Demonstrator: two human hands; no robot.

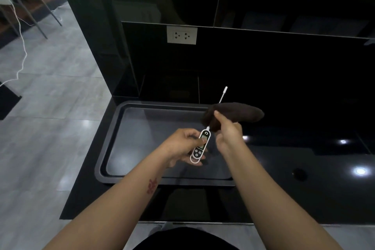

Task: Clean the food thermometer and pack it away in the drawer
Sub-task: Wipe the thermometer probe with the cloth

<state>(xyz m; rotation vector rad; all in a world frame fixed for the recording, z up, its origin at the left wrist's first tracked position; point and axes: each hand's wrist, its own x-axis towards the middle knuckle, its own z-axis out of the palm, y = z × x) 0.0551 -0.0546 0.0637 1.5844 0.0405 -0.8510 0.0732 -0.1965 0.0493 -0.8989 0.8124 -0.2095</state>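
Over the shallow dark grey metal tray [113,138], the left hand [182,147] grips the white-and-black digital food thermometer [200,146] by its body, display up, steadying it so the probe points away. The right hand [227,132] pinches a dark brown cloth [235,114] around the thin metal probe, probably wiping it; only the white-capped probe tip [225,89] pokes out beyond the cloth. Tray sits on the glossy black counter [304,158], likely there to catch drips. White wall socket [181,35] behind. No drawer visible.
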